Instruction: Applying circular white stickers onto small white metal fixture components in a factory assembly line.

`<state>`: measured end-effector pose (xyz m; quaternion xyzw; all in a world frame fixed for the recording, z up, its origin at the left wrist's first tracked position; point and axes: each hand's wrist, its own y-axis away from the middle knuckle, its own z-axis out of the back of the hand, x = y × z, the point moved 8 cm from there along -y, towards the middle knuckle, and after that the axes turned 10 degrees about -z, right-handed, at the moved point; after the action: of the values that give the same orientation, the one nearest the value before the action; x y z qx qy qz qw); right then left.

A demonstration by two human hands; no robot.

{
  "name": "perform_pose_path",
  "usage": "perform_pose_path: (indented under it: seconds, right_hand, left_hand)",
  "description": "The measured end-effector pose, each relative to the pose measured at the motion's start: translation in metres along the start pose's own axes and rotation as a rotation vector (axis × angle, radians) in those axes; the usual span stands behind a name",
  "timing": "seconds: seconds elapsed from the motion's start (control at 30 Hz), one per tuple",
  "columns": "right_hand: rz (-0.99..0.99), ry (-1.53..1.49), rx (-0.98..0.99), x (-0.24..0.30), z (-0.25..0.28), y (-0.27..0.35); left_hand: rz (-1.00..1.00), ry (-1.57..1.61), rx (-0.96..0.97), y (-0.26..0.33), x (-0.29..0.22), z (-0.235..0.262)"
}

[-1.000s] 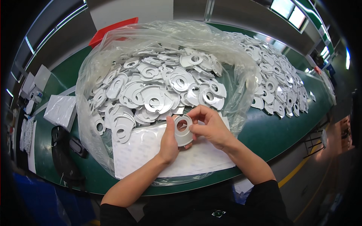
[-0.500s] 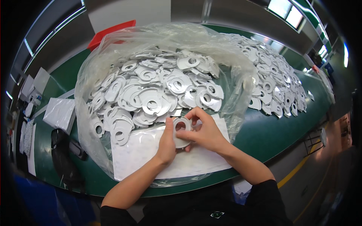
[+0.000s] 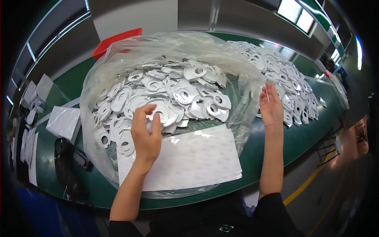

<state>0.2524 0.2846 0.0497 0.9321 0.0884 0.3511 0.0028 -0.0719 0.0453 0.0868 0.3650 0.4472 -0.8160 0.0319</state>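
Many flat white plastic parts, each with a round hole, lie heaped in a clear plastic bag (image 3: 92, 81). My left hand (image 3: 146, 136) is over the near edge of this heap, thumb and index finger apart beside one white part (image 3: 160, 112). Whether the fingertips touch that part is hard to tell. My right hand (image 3: 271, 106) is off to the right with its fingers stretched out, at the near edge of a second pile of white parts (image 3: 288, 75). No part shows in it.
White sheets (image 3: 189, 162) lie in front of the heap on the green table (image 3: 292, 138). A red tray (image 3: 114, 41) stands behind the bag. At the left are a plastic-wrapped white stack (image 3: 63, 120) and a black pouch (image 3: 67, 170).
Both hands were together holding a white ring-shaped part over the sheets. They have separated: the right moved to the right-hand pile without the part, the left moved left to the heap.
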Motion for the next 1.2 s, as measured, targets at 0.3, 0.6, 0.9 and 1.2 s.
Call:
perform_pose_path:
  seconds: [0.3,0.6,0.9,1.2]
  right_hand:
    - [-0.075,1.4,0.795,-0.106,-0.114,0.102]
    - [-0.084,1.8,1.041,-0.143,-0.105,0.135]
    - [0.039,1.652,1.124,-0.151,-0.124,0.16]
    - [-0.026,1.803,1.078,-0.169,-0.123,0.156]
  left_hand:
    - [-0.259,-0.636,0.226,0.007,-0.003,-0.015]
    - [-0.171,-0.55,0.322,0.013,0.005,-0.022]
    - [-0.279,-0.72,0.284,0.008,0.003,-0.016]
    - [-0.175,-0.554,0.205,0.001,0.007,-0.003]
